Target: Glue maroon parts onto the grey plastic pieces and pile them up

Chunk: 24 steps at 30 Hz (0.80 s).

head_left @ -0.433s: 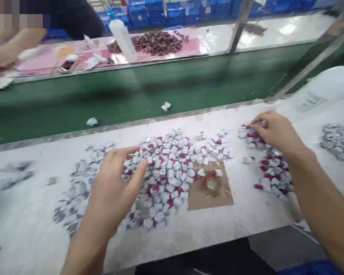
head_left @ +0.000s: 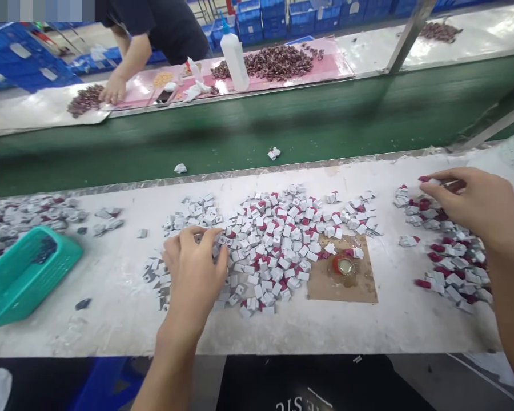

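A wide heap of small grey-white pieces, some with dark red parts [head_left: 278, 245], covers the middle of the white table. My left hand [head_left: 197, 257] is over the heap's left side, its thumb and fingers apart, with nothing visible between them. At the right, my right hand [head_left: 471, 200] pinches a small grey piece with a red end [head_left: 426, 180] between thumb and fingertips. Below it lies a smaller pile of grey-and-red pieces [head_left: 458, 262]. Between the two piles a round red-rimmed cap [head_left: 344, 265] sits on a brown cardboard square [head_left: 364, 288].
A green basket [head_left: 29, 274] stands at the left, beside another pile of pieces [head_left: 29, 214]. Beyond the table's far edge runs a green belt [head_left: 223, 134] with two small scraps. Across it, a person's hand [head_left: 115, 88] touches dark pieces near a white bottle [head_left: 235, 60].
The view has swung left, bringing the green basket into sight. My left hand has moved lower over the heap's left side. A red-ended piece now shows in my right fingertips.
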Available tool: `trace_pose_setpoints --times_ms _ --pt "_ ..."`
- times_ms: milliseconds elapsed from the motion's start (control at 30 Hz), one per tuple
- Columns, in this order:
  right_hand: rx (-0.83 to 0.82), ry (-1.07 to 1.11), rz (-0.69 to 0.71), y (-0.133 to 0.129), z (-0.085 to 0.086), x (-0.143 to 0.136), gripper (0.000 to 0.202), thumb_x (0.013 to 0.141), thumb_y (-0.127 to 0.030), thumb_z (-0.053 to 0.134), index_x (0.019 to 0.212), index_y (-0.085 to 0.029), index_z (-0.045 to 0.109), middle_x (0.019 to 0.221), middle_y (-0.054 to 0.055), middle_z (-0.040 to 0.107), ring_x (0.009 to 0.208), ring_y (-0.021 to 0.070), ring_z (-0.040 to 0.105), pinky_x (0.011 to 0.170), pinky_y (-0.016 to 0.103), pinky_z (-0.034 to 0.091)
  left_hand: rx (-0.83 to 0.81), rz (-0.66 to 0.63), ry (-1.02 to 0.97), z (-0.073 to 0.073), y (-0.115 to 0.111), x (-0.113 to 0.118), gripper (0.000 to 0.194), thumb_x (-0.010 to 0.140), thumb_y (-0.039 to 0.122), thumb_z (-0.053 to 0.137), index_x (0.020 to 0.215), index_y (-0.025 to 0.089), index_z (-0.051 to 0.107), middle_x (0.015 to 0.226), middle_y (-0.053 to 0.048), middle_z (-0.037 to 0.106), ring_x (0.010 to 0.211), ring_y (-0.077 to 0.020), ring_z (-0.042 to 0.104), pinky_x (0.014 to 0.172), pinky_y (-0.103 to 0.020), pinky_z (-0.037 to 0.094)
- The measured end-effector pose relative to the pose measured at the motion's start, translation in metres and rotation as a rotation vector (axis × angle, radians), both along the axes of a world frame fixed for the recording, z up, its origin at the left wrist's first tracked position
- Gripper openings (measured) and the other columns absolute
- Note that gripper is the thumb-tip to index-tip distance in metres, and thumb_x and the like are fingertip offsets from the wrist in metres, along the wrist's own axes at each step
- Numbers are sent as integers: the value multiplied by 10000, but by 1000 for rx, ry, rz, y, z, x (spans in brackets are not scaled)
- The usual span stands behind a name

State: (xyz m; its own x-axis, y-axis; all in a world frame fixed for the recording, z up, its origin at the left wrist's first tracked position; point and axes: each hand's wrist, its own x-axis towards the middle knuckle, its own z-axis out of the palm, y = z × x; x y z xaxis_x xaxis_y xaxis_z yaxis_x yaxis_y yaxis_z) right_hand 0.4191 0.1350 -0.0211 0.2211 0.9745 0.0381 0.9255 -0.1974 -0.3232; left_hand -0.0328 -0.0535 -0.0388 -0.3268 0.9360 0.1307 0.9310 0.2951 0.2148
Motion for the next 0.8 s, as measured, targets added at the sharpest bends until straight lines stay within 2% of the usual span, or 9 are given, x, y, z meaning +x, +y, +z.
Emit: trace_pose_setpoints --times_ms 67,167,233,300,433,500,567,667,800 --pt "64 133 -50 -21 2 1 228 1019 -345 809 1172 -187 867 974 183 849 866 294 783 742 440 520 -9 25 26 2 7 3 332 1067 297 578 1193 180 862 1356 -266 666 1281 -552 561 1088 -775 499" --pt "76 423 -40 -66 -3 2 477 935 -672 887 1142 -245 839 910 195 851 732 302 793 587 430 524 13 1 -8 4 10 3 286 1058 279 583 1101 188 851 1315 -252 707 1279 -551 568 1094 -772 497" --pt "21 544 14 -100 -12 0 672 795 -875 910 1096 -278 845 842 182 837 618 292 759 514 425 535 47 -22 -35 7 5 2 280 1067 297 575 1122 179 823 1278 -241 738 1294 -532 590 1128 -757 499" --pt "-31 618 94 -133 -23 -5 701 738 -924 916 1060 -304 867 873 169 844 647 297 784 540 427 607 95 -24 -126 12 -4 3 295 1102 365 576 1202 186 789 1260 -208 768 1249 -463 662 1121 -672 555" --pt "-22 718 236 -184 -44 -21 484 958 -768 831 1139 -324 891 1162 133 846 839 271 842 700 401 715 112 43 -782 18 -29 21 366 1078 593 728 1257 275 758 1100 -88 816 1027 -301 786 886 -422 674" --pt "18 695 228 -199 -51 -28 386 1044 -654 775 1181 -309 881 1154 112 831 852 250 829 735 389 722 60 36 -1102 15 -39 39 359 1026 582 823 1206 278 762 991 -52 808 987 -265 810 844 -356 679" --pt "72 643 197 -207 -56 -33 322 1041 -561 792 1180 -281 867 1076 97 826 867 256 822 776 398 728 21 -9 -1268 8 -44 61 298 1012 493 862 1176 266 759 975 -36 810 975 -239 827 845 -321 678" --pt "137 590 198 -207 -62 -38 242 1026 -445 784 1146 -245 850 1046 101 829 845 262 812 810 427 726 21 -180 -1206 -8 -49 95 164 1063 339 792 1206 268 754 974 -16 810 905 -202 823 820 -302 660" --pt "167 547 220 -203 -67 -40 215 1038 -363 708 1147 -241 848 1137 116 837 878 261 806 819 423 704 155 -566 -767 -33 -60 130 191 1094 135 633 1165 264 754 1094 -26 812 1025 -213 804 924 -341 642"
